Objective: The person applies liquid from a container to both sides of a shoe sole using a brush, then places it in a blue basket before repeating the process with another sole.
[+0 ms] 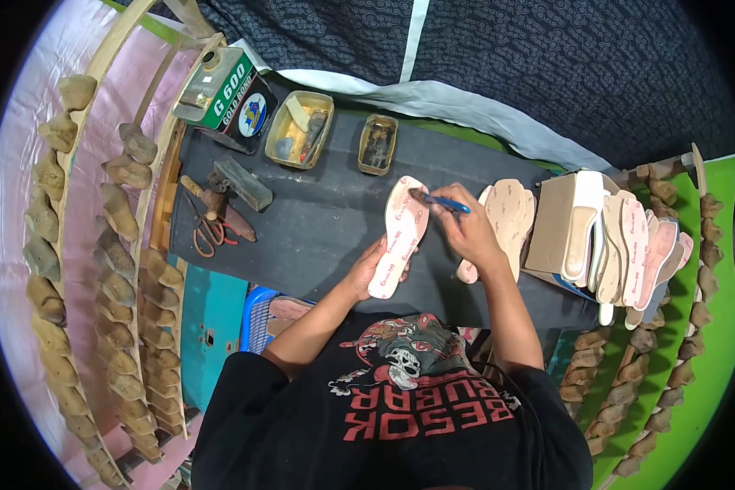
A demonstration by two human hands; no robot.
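Note:
My left hand (370, 268) grips the near end of a pink-and-white insole (402, 229), holding it flat on the dark work table (318, 220). My right hand (468, 231) is closed on a blue-handled brush (443, 202) whose tip touches the insole's far end. Right of that hand, two tan insoles (510, 212) lie on the table.
A green G 600 glue can (224, 91) and two open tins (300, 129) (377, 144) stand at the table's far edge. Scissors (208, 234) and hand tools (241, 184) lie at the left. Stacked insoles (629, 249) lean against a box (551, 224) at right. Racks of shoe lasts (114, 253) flank both sides.

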